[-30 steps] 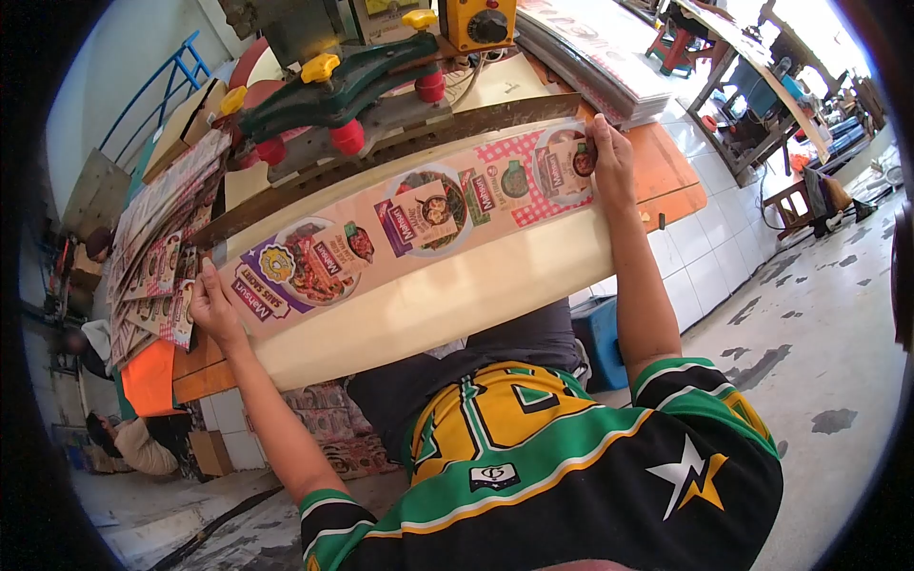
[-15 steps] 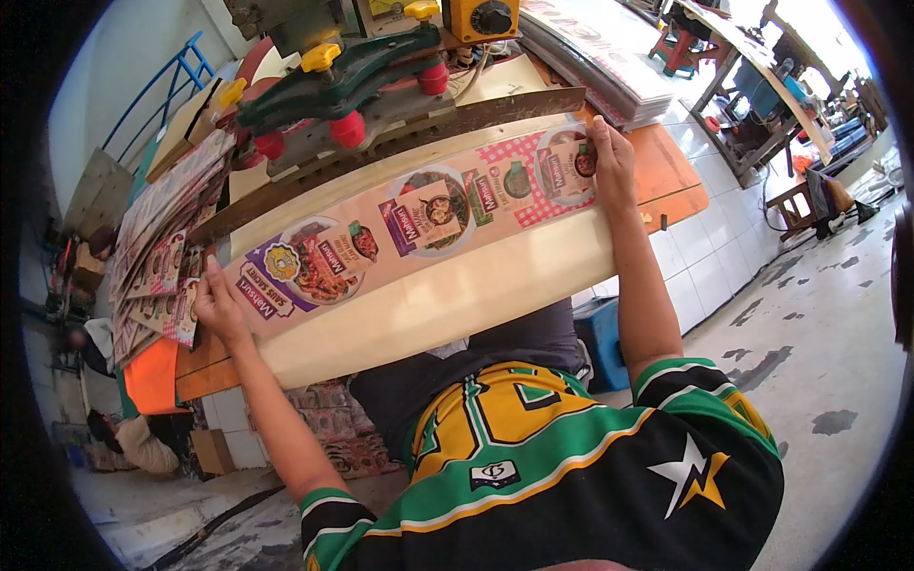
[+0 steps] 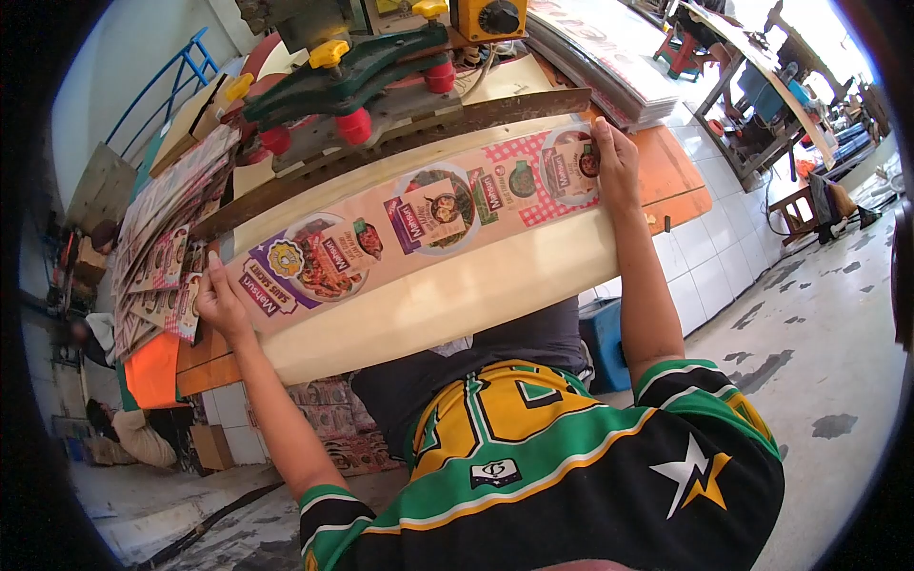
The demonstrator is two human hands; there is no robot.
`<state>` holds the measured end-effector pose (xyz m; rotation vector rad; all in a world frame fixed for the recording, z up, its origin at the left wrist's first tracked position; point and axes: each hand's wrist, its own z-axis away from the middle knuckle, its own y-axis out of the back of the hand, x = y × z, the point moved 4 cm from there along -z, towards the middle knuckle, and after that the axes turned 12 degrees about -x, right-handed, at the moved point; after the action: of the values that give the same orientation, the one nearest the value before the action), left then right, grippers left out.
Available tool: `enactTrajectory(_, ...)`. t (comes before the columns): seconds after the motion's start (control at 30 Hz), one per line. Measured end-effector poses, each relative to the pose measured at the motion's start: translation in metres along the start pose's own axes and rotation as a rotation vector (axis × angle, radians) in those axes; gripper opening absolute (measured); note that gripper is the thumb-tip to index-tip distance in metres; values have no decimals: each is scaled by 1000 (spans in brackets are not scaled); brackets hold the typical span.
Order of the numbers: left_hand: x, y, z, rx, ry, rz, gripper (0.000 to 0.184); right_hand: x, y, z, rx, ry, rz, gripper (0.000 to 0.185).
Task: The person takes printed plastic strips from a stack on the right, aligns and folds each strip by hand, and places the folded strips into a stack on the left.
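Observation:
A long printed strip (image 3: 386, 265) with food bowls, "Mahsuri" packs and a red check pattern stretches slantwise in front of me. My left hand (image 3: 222, 303) pinches its lower left end, thumb on top. At the upper right end, my right hand (image 3: 617, 169) grips the strip with the thumb on its face. Beneath it lies a cream-coloured board or sheet (image 3: 447, 305) that curves toward my lap. Just beyond the strip's far edge runs a long dark metal bar (image 3: 476, 116) of a machine.
Behind the bar stands a dark green clamp frame (image 3: 357, 81) with yellow knobs and red feet. Printed sheets (image 3: 157, 238) pile up on the left; another stack (image 3: 609, 67) is at the back right. A blue container (image 3: 604, 343) stands under the orange tabletop (image 3: 671, 176). Other people are partly visible.
The view has shifted very slightly. Both hands keep their hold on the strip, which stays in nearly the same place over the cream board.

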<state>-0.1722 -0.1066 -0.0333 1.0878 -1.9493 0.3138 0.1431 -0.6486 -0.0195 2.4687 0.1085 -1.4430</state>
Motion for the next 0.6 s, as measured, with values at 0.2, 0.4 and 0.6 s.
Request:
enactTrajectory(0.2,-2,-1,0,1,46,51,33,-2,0,0,-10,-19,16,47)
enactTrajectory(0.4,-5,3,0,-11,41,-37,34,3,2,-2,-15,-12,90,47)
enactTrajectory(0.6,-3,2,1,-24,24,-84,34,1,0,-1,-10,4,98,46)
